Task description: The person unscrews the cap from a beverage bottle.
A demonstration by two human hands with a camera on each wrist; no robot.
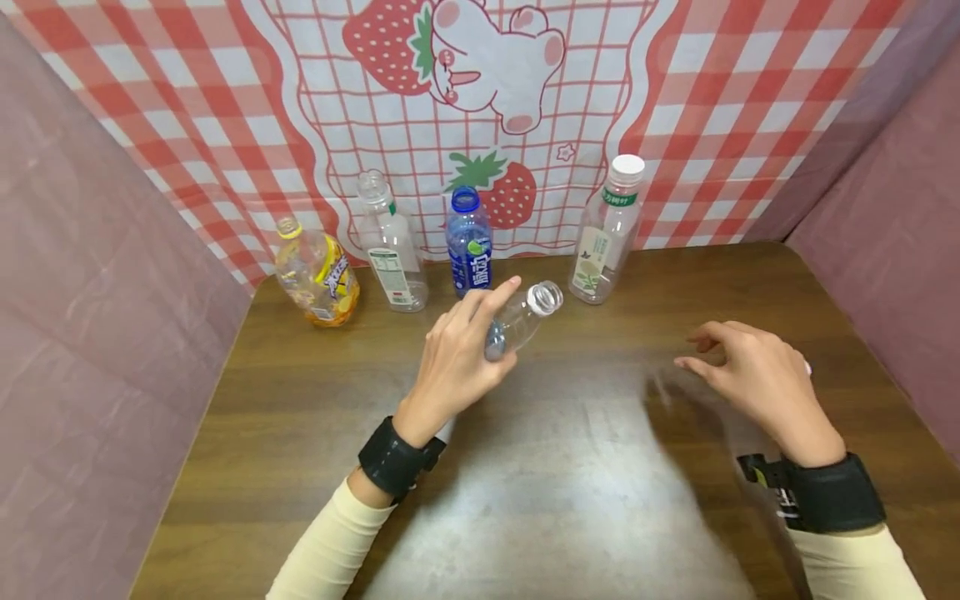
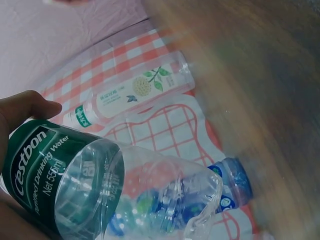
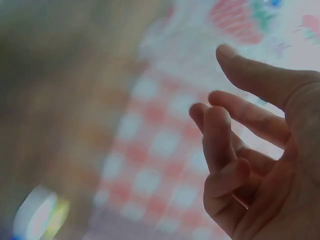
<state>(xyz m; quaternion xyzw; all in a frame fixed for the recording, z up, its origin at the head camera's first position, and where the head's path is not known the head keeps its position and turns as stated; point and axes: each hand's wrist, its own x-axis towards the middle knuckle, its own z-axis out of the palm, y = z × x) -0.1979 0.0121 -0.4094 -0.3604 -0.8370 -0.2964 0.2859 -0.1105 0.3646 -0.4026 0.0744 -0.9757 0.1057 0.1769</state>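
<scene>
My left hand (image 1: 461, 350) grips a clear water bottle (image 1: 521, 321), tilted over the table with its uncapped mouth pointing up and right. In the left wrist view the bottle's green Cestbon label (image 2: 42, 165) shows beside my thumb. My right hand (image 1: 757, 375) hovers over the right side of the table, fingers loosely bent and holding nothing. Mostly hidden behind that hand, a bit of something white (image 1: 807, 367) shows. From the right wrist, a blurred white cap (image 3: 35, 212) appears with a yellow one (image 3: 57, 217) against it.
Along the back stand a yellow-labelled bottle (image 1: 318, 275), a clear bottle (image 1: 392, 250) and a blue bottle (image 1: 470, 242), all uncapped. Farther right is a white-capped clear bottle (image 1: 607, 237). A checked cloth (image 1: 705, 108) hangs behind the wooden table (image 1: 285, 425).
</scene>
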